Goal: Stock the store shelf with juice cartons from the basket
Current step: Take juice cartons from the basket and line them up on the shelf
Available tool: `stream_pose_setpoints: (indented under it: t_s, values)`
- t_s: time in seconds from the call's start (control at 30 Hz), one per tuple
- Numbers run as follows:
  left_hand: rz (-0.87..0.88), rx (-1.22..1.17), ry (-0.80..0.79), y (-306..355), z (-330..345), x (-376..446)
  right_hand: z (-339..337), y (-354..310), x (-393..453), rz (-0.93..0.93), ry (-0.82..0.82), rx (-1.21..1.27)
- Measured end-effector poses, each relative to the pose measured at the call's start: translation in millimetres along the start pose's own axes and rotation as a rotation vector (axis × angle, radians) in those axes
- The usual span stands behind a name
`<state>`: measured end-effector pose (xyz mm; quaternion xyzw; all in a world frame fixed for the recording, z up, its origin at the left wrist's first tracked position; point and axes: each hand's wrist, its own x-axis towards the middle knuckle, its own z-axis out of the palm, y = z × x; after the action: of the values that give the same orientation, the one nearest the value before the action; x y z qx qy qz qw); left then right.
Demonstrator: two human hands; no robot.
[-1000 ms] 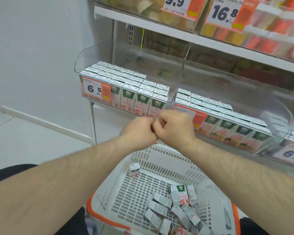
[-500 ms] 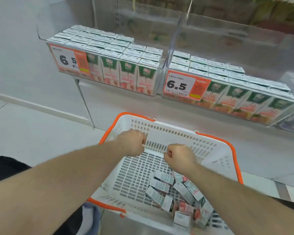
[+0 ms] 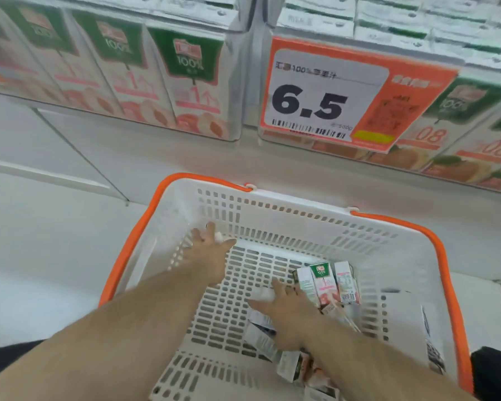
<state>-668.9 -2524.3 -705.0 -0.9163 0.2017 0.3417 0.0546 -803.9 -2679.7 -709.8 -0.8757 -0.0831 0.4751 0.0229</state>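
Note:
A white basket with an orange rim (image 3: 403, 224) stands on the floor below the shelf. Several small juice cartons (image 3: 325, 282) lie loose in its right half, some upright against each other. My left hand (image 3: 211, 251) reaches into the far-left corner with its fingers spread; a small white piece shows at its fingertips, and I cannot tell what it is. My right hand (image 3: 287, 309) hovers flat over the carton pile, fingers apart, holding nothing. On the shelf above stand rows of peach juice cartons (image 3: 191, 82) and, to the right, orange juice cartons (image 3: 460, 125).
An orange and white price tag reading 6.5 (image 3: 330, 96) hangs on the shelf's clear front, beside a clear divider (image 3: 248, 68) between the two carton rows. White floor (image 3: 41, 241) lies left of the basket. Dark trousers show at both lower corners.
Both hands have dropped from fists near the basket's far wall into the basket and spread their fingers. The view has moved closer and lower, toward the basket.

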Motion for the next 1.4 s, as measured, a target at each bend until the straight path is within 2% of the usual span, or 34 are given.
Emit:
stream_pose_setpoints:
  t_s: [0.07,0.13,0.23,0.37,0.5,0.57,0.67,0.97,1.13,1.27,1.4]
  values:
    - [-0.005,-0.001,0.015,-2.4,3.8,6.9,-0.3,1.4,5.1,0.005,0.025,0.03]
    - [0.007,-0.026,0.067,-3.6,4.8,10.7,-3.7,7.9,6.8,0.013,0.117,0.079]
    - [0.02,-0.137,0.099,-7.6,7.5,11.8,-7.8,19.0,12.7,0.004,0.195,0.164]
    - [0.033,-0.525,0.043,-16.8,9.3,3.7,-14.9,25.0,7.8,0.039,0.297,0.392]
    - [-0.056,-0.982,0.049,-18.9,-7.6,-20.7,-33.4,34.5,-20.0,0.127,0.438,0.906]
    - [-0.086,-1.13,0.049,-17.2,-22.5,-32.3,-46.9,42.3,-42.6,0.154,0.497,1.077]
    - [-0.059,-1.293,0.014,-13.6,-51.8,-51.2,-70.0,49.2,-81.9,0.1,0.52,1.225]
    - [0.201,-1.68,-0.063,22.9,-130.0,-133.5,-127.2,27.5,-198.9,0.037,0.701,1.189]
    - [0.161,-1.896,-0.168,39.7,-163.3,-175.3,-141.9,11.1,-248.4,-0.025,0.834,1.207]
    - [0.137,-1.877,-0.111,53.1,-176.4,-198.5,-155.2,-1.1,-273.7,-0.075,0.889,1.228]
    - [0.191,-1.701,-0.074,54.5,-190.1,-215.1,-170.0,-12.4,-289.9,-0.135,0.988,1.342]
